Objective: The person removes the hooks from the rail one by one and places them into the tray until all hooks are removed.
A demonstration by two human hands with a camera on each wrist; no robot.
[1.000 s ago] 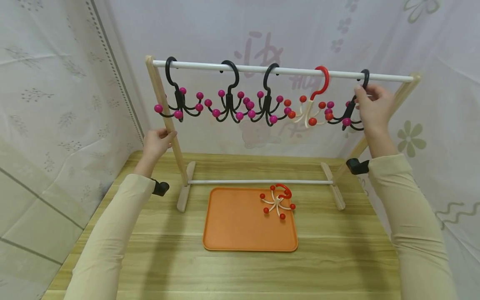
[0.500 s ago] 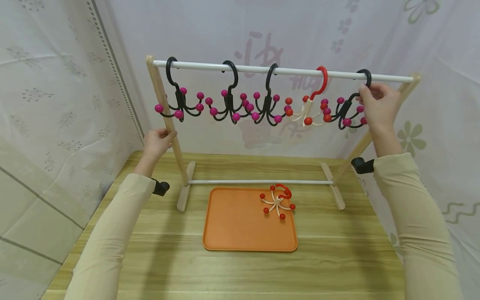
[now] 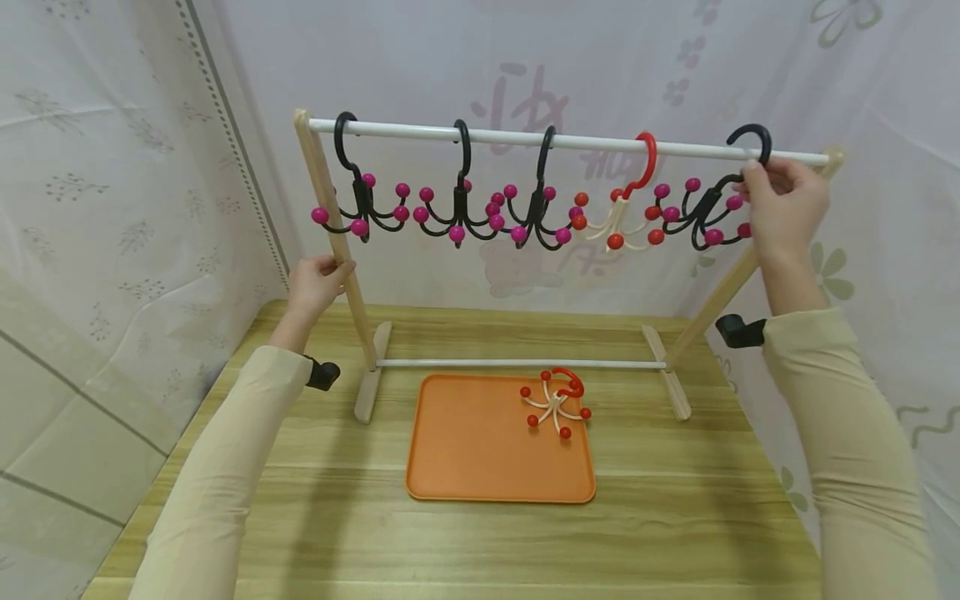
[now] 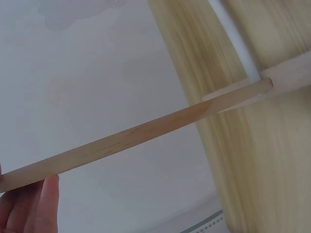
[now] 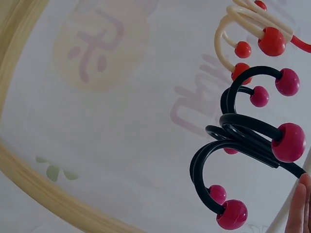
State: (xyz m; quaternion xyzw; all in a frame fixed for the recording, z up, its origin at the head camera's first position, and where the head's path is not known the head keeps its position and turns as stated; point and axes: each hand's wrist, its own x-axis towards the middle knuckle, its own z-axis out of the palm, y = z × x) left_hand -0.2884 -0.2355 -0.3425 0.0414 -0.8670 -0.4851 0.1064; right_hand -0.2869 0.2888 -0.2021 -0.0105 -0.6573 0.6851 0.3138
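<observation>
My right hand [image 3: 787,208] pinches the neck of a black octopus hanger [image 3: 703,212] with magenta ball tips, at the right end of the white top rail [image 3: 690,150]. The hanger tilts, and its hook tip shows above the rail. In the right wrist view its curved black arms [image 5: 248,128] fan out, my fingertips at the neck. My left hand [image 3: 315,287] holds the rack's left wooden post [image 3: 341,250] between thumb and fingers; the left wrist view shows fingers [image 4: 46,204] against the post. Beside the tilted hanger hangs a cream hanger [image 3: 617,218] with a red hook.
Several more black hangers [image 3: 461,204] hang along the rail to the left. An orange tray [image 3: 480,450] lies on the wooden table [image 3: 337,533] in front of the rack, with another red-hooked hanger [image 3: 555,404] on its right side. A patterned curtain [image 3: 420,75] hangs behind.
My right hand has moved right and slightly up with the black hanger, whose hook has risen from the rail. The hanging ones sway and turn a little. The left hand stays put.
</observation>
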